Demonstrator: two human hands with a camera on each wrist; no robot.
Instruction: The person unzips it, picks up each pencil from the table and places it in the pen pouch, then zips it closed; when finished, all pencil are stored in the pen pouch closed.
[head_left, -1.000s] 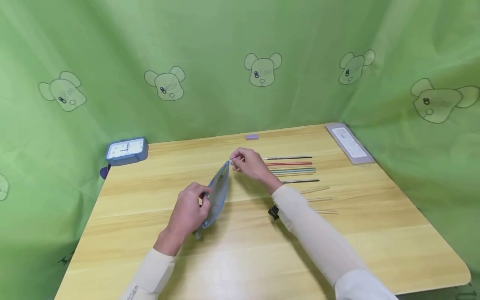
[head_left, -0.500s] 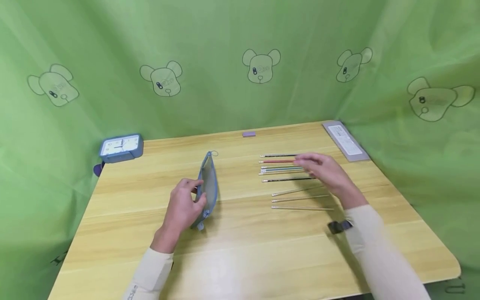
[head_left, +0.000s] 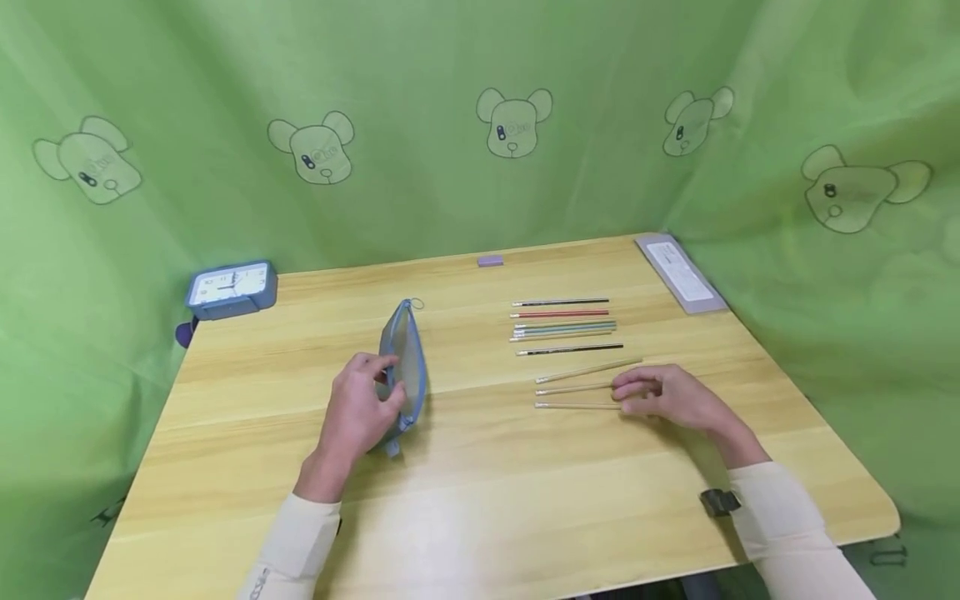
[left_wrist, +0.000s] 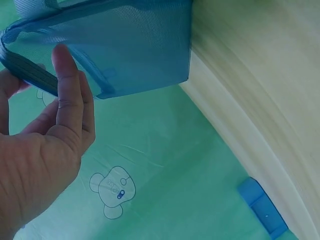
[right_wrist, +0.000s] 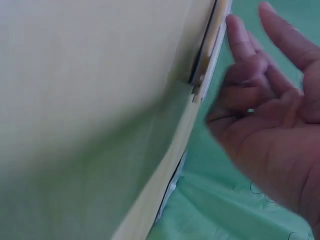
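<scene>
A blue mesh zip pencil case (head_left: 411,367) stands on its side on the table, its zipped mouth parted and facing right. My left hand (head_left: 363,402) holds its near-left rim between thumb and fingers; in the left wrist view the fingers (left_wrist: 70,100) overlap the translucent mesh (left_wrist: 140,50). On the right, my right hand (head_left: 671,398) is low over the far ends of the plain wooden pencils, fingertips right at the nearest pencil (head_left: 573,406) and the middle pencil (head_left: 570,388). Thumb and index finger are apart in the right wrist view. A third plain pencil (head_left: 588,371) lies just beyond.
Farther back lie a black pencil (head_left: 570,350), several coloured pencils (head_left: 566,327), a red pencil (head_left: 562,314) and another dark pencil (head_left: 562,302). A purple eraser (head_left: 491,261), a blue clock (head_left: 232,289) and a grey packet (head_left: 681,273) sit along the table's far edge.
My right hand has let go of the pencil case's zip end and moved right and nearer, down to the plain pencils. My left hand still holds the case, which now stands more upright.
</scene>
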